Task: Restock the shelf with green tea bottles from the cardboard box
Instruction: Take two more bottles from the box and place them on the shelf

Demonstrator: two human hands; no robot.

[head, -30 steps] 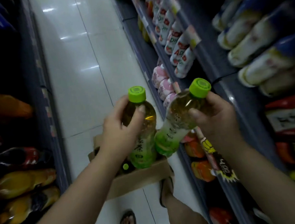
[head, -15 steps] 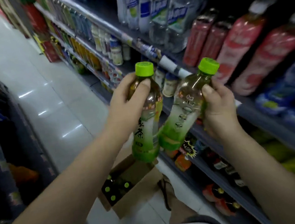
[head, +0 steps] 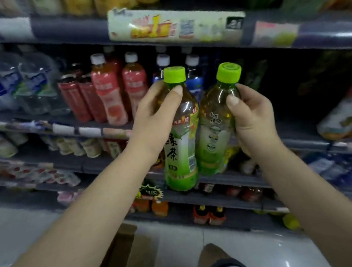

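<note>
Two hands, left grip [head: 155, 118] and right grip [head: 251, 115], each hold one green tea bottle [head: 179, 137] [head: 213, 128].

red drink bottles [head: 108, 93], water bottles [head: 9, 87], promo sign [head: 175, 28]

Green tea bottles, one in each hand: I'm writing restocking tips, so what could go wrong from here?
The left hand and right hand each grip a green tea bottle high up, near the neck, so one could slip. Their lower ends touch and may knock. The red drink bottles on the shelf could topple if bumped.
</note>
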